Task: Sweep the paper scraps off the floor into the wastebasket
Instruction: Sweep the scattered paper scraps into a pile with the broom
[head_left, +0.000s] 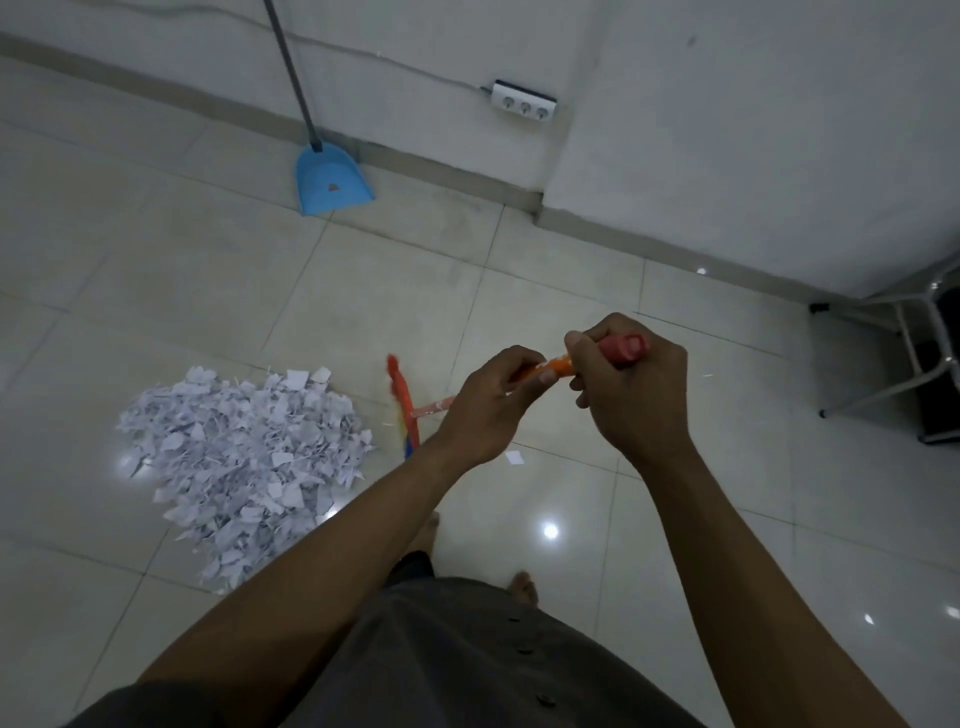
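Note:
A big heap of white paper scraps (244, 462) lies on the tiled floor at the left. Just right of it stands the red-orange broom head (402, 400), blurred. Its orange handle (558, 366) runs up toward me. My left hand (485, 410) is closed around the handle lower down. My right hand (631, 384) grips it near the red end cap (626, 348). One loose scrap (514, 457) lies right of the broom. A blue dustpan (330, 179) with a long grey pole leans at the wall. No wastebasket is in view.
A white power strip (524, 101) with its cable hangs on the wall. A metal-legged stand (904, 353) with a dark box under it sits at the right. My bare feet (522, 587) are below the hands.

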